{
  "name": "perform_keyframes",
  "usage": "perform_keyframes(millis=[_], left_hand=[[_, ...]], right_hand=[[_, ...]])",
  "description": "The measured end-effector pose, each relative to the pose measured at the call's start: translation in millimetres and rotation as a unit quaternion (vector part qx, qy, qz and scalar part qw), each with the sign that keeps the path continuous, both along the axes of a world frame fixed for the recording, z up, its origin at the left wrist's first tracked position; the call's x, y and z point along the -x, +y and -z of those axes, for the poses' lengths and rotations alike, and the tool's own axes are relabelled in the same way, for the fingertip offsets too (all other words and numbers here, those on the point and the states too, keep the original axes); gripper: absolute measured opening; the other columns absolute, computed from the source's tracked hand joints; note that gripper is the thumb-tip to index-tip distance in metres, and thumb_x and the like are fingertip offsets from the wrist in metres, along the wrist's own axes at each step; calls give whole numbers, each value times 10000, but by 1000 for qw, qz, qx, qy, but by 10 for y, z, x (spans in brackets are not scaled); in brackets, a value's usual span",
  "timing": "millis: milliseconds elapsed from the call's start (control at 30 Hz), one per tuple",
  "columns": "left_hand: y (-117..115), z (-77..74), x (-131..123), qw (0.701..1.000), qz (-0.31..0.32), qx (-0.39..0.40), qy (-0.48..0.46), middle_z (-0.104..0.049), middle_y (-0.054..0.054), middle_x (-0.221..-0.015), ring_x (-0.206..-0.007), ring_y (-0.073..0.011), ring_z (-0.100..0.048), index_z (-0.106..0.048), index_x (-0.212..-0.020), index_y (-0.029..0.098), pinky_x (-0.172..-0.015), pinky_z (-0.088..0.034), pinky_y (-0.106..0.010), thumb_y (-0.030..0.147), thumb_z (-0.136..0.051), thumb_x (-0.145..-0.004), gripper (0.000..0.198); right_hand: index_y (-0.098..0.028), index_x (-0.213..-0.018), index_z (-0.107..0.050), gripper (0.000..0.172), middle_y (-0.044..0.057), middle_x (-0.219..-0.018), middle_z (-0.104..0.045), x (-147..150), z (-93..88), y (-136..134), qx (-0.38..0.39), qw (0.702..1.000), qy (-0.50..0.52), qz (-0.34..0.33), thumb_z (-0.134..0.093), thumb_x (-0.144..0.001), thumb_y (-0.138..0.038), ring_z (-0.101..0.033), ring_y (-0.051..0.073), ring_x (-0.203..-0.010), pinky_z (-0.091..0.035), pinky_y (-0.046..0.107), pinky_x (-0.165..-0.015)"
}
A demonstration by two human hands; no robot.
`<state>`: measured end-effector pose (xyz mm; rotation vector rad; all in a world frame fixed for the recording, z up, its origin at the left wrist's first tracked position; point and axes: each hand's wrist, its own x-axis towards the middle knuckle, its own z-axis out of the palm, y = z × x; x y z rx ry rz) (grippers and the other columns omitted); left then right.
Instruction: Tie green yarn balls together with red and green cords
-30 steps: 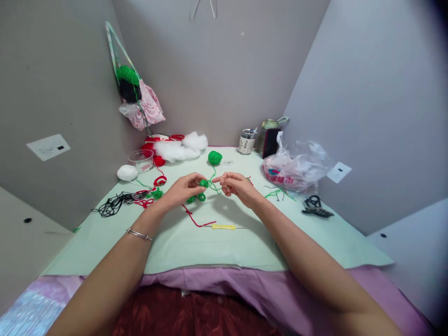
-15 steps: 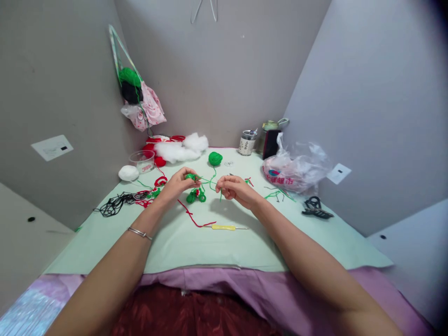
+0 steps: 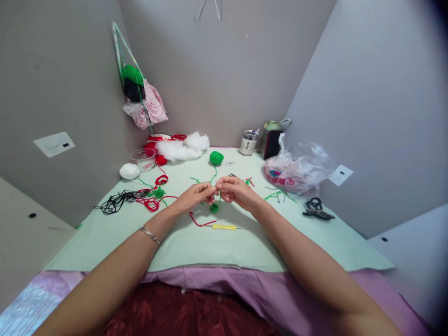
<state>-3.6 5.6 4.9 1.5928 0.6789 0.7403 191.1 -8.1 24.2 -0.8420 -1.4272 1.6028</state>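
My left hand (image 3: 194,196) and my right hand (image 3: 235,190) meet fingertip to fingertip over the pale green mat (image 3: 210,242), both pinched on a thin green yarn strand. A small green crocheted piece (image 3: 213,208) hangs just below the fingers, close to the mat. The strand runs back to a green yarn ball (image 3: 216,158). A yellow-handled crochet hook (image 3: 226,227) lies on the mat just in front of my hands, beside a loose red yarn end (image 3: 199,223).
Left of my hands lie tangled black yarn (image 3: 114,202), red yarn (image 3: 151,203) and a white ball (image 3: 129,171). White stuffing (image 3: 180,148) and a clear cup (image 3: 143,159) sit at the back. A plastic bag (image 3: 297,168) and black clip (image 3: 316,208) lie right.
My left hand came down and to the right until its fingertips met my right hand's. The green crocheted piece moved right with it and now hangs under the joined fingers.
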Motion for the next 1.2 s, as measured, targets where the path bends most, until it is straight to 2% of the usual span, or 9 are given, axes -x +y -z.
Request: perform_keyframes(millis=[167,267,400,567,700,800,867,1000,1200], left_hand=[[3,-30,18,983,-91,-129,90,-615,-37,-779,-687,-137,-501,-691,-764,159,-691,-410,-266,587,-475,-885,494],[-36,-47,1,971,-138,-168,100,-604,-33,-773,-713,-151,-508,-687,-766,171,-672,-392,-260,571,-458,-893,478],[-75,-29,-41,978,-157,-128,58,-575,-15,-715,-642,-123,-455,-674,-754,163,-588,-340,-240,554,-468,-896,463],[-54,-30,-36,979,-196,-3,-50,-516,23,-644,-551,-82,-373,-716,-984,167,-518,-281,-215,520,-617,-823,401],[-37,-54,-14,974,-186,39,-123,-499,26,-649,-585,-78,-424,-701,-973,171,-557,-350,-189,485,-655,-809,357],[-30,-30,-20,977,-150,46,-146,-590,-13,-783,-649,-81,-500,-673,-933,164,-608,-415,-196,487,-653,-815,345],[-29,4,-36,982,-126,40,-137,-613,-28,-870,-672,-81,-525,-673,-981,163,-643,-448,-214,466,-650,-824,342],[-70,57,-82,991,-105,4,-81,-596,-14,-829,-647,-90,-531,-653,-1163,167,-655,-470,-245,417,-611,-849,404],[-200,21,-136,987,-115,-111,-26,-572,-6,-738,-643,-112,-524,-599,-1269,143,-681,-462,-261,420,-458,-943,450]], right_hand=[[-154,-778,-641,197,14,-763,-662,4,-23,-12,-7,1000,19,-1,-721,-781,-334,-493,55,-544,-384,187,-502],[-153,-789,-654,200,23,-792,-676,20,-24,-17,-21,1000,4,-10,-729,-778,-338,-514,64,-574,-410,194,-523],[-155,-802,-667,229,36,-835,-692,69,-3,-37,-40,999,-16,-9,-754,-751,-361,-547,81,-614,-448,219,-574],[-153,-820,-695,240,29,-784,-678,103,6,-74,-79,994,-59,-46,-729,-775,-387,-554,99,-632,-456,244,-613],[-161,-801,-710,205,-8,-705,-610,61,-29,-50,-120,990,-61,32,-743,-762,-359,-491,84,-597,-417,230,-571],[-172,-811,-682,204,-21,-677,-592,23,-64,-21,-104,988,-3,115,-748,-750,-355,-483,79,-551,-426,234,-543],[-176,-837,-655,220,-9,-710,-626,22,-80,-20,-88,987,34,133,-753,-739,-347,-532,89,-559,-452,244,-555],[-182,-857,-624,266,19,-757,-671,94,-85,-61,-83,985,38,145,-763,-716,-361,-616,128,-628,-496,276,-614],[-178,-800,-652,216,-23,-623,-557,175,-37,-73,-194,955,-53,220,-725,-753,-376,-485,103,-544,-405,252,-529]])
